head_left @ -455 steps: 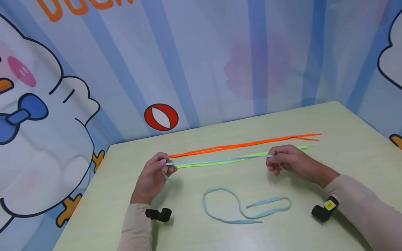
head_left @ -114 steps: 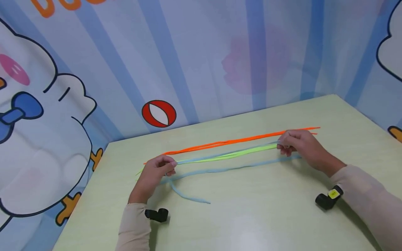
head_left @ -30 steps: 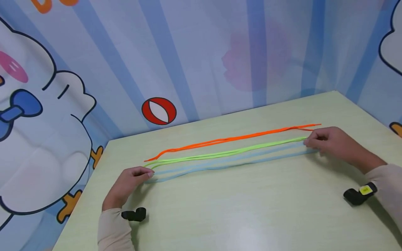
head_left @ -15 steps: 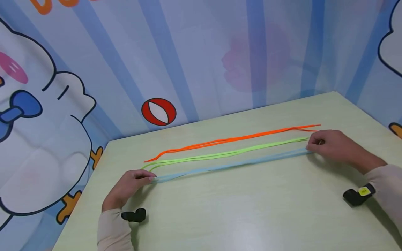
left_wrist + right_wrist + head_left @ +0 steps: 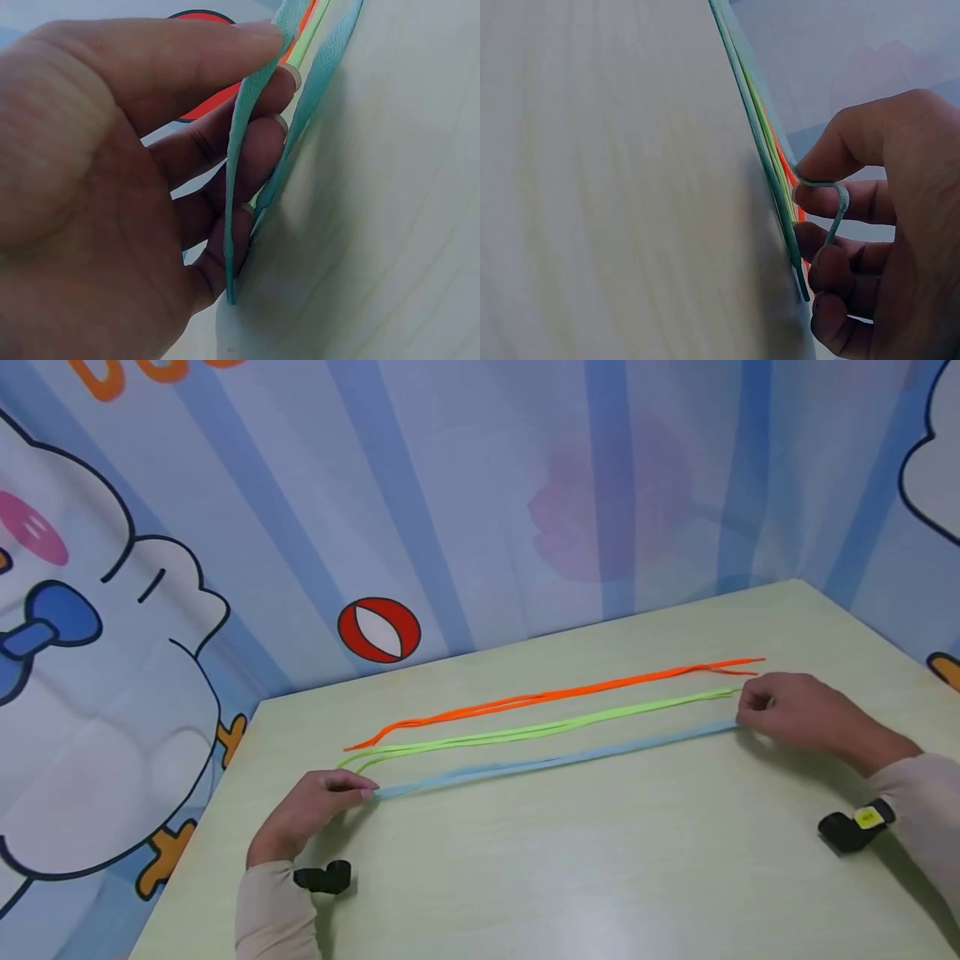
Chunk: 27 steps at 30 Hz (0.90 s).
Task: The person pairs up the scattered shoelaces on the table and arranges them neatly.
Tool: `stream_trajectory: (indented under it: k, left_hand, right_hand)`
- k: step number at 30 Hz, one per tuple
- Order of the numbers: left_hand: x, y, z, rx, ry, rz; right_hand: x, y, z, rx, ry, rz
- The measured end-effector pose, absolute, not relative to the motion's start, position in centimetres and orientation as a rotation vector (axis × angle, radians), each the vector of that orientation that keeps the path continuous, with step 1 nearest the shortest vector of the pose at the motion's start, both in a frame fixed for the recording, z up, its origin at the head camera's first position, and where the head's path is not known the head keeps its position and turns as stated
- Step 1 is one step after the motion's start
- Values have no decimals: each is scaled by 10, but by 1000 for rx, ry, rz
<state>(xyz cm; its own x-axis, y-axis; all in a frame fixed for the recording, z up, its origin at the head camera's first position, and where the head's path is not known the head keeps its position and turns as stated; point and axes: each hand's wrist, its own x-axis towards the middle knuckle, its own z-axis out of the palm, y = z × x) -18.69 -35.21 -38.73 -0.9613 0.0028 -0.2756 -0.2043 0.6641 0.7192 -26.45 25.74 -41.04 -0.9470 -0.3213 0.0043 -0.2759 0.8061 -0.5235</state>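
A light blue shoelace [image 5: 555, 761] is stretched between both hands, low over the table. My left hand [image 5: 311, 806] pinches it near its left end between thumb and index finger, with the tip [image 5: 230, 277] hanging down in the left wrist view. At the other side my right hand [image 5: 798, 710] pinches it, and its loose end [image 5: 843, 201] curls beside the fingers. A second light blue shoelace [image 5: 319, 82] lies along the table beneath, nearly lined up with the held one. Behind them lie lime green shoelaces [image 5: 540, 731], then orange shoelaces [image 5: 547, 697], roughly parallel.
The pale wooden table [image 5: 570, 868] meets a striped blue backdrop [image 5: 495, 527] printed with cartoon figures along its rear edge. Each wrist carries a small black camera, such as the left wrist camera [image 5: 324, 877].
Earlier one blue shoelace lay looped near the front; it later lay straight before the green ones. The held blue shoelace has come from over the green shoelaces toward the front, above the other blue one.
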Motion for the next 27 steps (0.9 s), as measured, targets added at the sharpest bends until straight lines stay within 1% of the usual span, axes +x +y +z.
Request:
stream_trajectory:
  k: [8,17,23,27]
  left_hand:
    - [-189,-347,-387,-236,2606,1138]
    - [-200,-340,-388,-289,2661,1150]
    - [-211,-326,-386,-178,2669,1223]
    - [-216,-313,-384,-106,2673,1253]
  right_hand:
    - [-265,256,-410,-421,2911,-755]
    - [-262,260,-408,-325,2946,-722]
    - [-258,262,-407,-265,3048,-831]
    - [-258,251,-407,-284,3085,-897]
